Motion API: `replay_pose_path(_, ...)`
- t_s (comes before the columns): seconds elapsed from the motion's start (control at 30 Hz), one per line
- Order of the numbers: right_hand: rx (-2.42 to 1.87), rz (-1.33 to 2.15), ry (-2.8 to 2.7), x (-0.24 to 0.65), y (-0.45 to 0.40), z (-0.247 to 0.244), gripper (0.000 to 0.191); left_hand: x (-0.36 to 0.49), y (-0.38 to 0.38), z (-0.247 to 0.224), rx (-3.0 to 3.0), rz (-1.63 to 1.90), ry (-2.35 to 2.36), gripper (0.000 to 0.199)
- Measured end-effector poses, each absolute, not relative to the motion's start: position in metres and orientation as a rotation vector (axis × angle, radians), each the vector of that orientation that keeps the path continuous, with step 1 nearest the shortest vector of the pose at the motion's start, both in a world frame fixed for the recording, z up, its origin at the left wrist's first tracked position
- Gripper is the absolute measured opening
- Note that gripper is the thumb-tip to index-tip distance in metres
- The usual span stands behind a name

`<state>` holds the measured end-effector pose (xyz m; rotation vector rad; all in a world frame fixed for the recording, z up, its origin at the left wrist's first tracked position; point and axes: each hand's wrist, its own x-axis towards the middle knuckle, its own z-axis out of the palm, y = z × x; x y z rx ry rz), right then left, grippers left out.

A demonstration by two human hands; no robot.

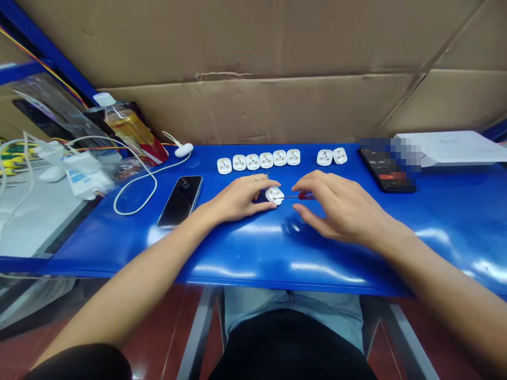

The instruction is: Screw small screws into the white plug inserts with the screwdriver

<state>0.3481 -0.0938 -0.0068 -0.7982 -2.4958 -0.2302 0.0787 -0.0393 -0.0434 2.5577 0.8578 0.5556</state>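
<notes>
My left hand [241, 198] pinches a white plug body [274, 195] at its fingertips, near the middle of the blue bench [277, 253]. My right hand [340, 206] has a red-handled screwdriver [306, 196] between thumb and fingers. Its thin shaft reaches left to the plug's face. Beyond my hands, several similar white plug bodies [266, 160] stand in a row, and a separate pair [331, 156] lies to their right.
A black smartphone [180, 201] and a looped white cable [134, 190] lie left of my hands. A dark phone or tablet showing a timer [382, 170] and a white box [451, 148] sit at right. A bottle [129, 129] stands back left, before a cardboard wall [253, 47].
</notes>
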Motion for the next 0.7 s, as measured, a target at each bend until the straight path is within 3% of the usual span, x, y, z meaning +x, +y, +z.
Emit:
replay_pose_path(0.2, -0.853, -0.251, -2.461, 0.3483, -0.0929, -0.0076, 0.018, 0.0781, -0.0378, -0.0457, 2.570, 0.553, 0.868, 0.047)
replay_pose_path(0.43, -0.978, -0.198, -2.457, 0.3483, -0.0935, -0.0090, 0.029, 0.0778, -0.0376, -0.0463, 2.575, 0.558, 0.845, 0.049)
replay_pose_path(0.7, -0.830, -0.077, -2.469, 0.3481, -0.0940, -0.0065, 0.020, 0.0781, -0.0363, -0.0462, 2.578, 0.547, 0.849, 0.047)
